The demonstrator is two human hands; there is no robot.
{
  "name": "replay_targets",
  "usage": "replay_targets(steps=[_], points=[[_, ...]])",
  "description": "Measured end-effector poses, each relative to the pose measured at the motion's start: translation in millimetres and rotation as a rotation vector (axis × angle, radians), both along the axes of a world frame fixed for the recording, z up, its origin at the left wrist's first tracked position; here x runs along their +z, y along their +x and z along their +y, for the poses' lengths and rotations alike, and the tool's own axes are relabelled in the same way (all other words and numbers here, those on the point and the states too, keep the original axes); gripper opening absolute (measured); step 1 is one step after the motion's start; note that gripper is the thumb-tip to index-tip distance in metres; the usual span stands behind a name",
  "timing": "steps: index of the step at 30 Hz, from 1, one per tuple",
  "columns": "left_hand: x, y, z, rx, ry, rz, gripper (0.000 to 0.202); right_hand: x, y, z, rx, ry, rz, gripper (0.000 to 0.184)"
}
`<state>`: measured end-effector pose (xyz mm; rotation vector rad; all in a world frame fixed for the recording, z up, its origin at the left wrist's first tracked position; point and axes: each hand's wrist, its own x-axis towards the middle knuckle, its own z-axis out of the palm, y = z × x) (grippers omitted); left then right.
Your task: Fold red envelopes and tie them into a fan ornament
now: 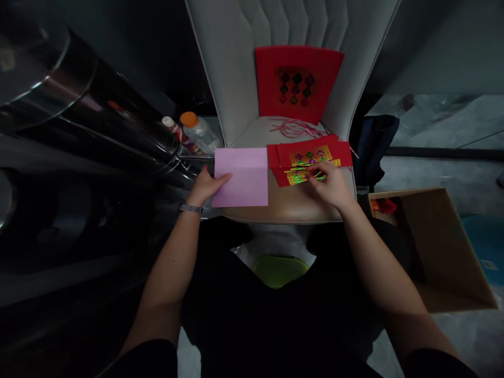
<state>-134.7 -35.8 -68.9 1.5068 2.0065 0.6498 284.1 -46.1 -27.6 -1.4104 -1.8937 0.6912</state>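
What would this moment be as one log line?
left hand: gripping pink paper, thumb on top | right hand: touching gold-patterned red envelopes | chair seat: reddish cords behind envelopes

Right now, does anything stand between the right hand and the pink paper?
Nothing visible blocks the right hand from the pink paper; only red envelopes and some chair seat lie between.

In dim light, a padded chair [291,205] with a seamed grey back [232,63] stands under and beyond the fingers [322,168], grey floor [468,176] showing to their right.
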Motion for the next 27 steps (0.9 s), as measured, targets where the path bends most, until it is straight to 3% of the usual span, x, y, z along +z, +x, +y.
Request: replay_targets(steps=[3, 6, 8, 10, 13, 15, 19, 24, 27], points=[[2.7, 0.5, -1.1, 0.114, -0.016, -0.06, 0.048, 3.4, -13.3, -4.6, 0.057, -0.023, -0.006, 0.018], [23.4, 17.3, -2.2, 0.122, 0.212, 0.008, 0.027, 2.8, -19.8, -3.9, 0.055, -0.035, 0.018, 0.019], [44.7, 32.2, -4.9, 0.091, 0.36, -0.103, 0.028, -0.2, -23.7, -2.2, 0.031, -0.065, 0.037, 0.02], [67.0, 46.9, -8.0, 0.025, 0.394, -0.271, 0.034, -3.9, -27.7, 0.4, -0.011, -0.111, 0.089, 0.025], [92.2, 66.1, -6.8, -0.011, 0.435, -0.469, 0.037, -6.9, -31.4, 5.4, -0.081, -0.195, 0.279, 0.05], [98.6, 78.7, 0.2, -0.018, 0.435, -0.611, 0.037, -5.6, -30.1, 8.4, -0.072, -0.271, 0.411, 0.069], [83.7, 111.3, 18.1, -0.021, 0.262, -0.841, 0.031, 1.0, -20.6, 10.5, 0.015, -0.381, 0.444, 0.087], [35.5, 159.4, 17.3, 0.067, -0.05, -0.974, 0.026, -0.4, -11.2, 12.4, -0.115, -0.351, 0.364, 0.1], [12.2, 176.8, 9.5, 0.131, -0.027, -0.931, 0.022, -3.8, -8.2, 15.4, -0.129, -0.374, 0.396, 0.098]])
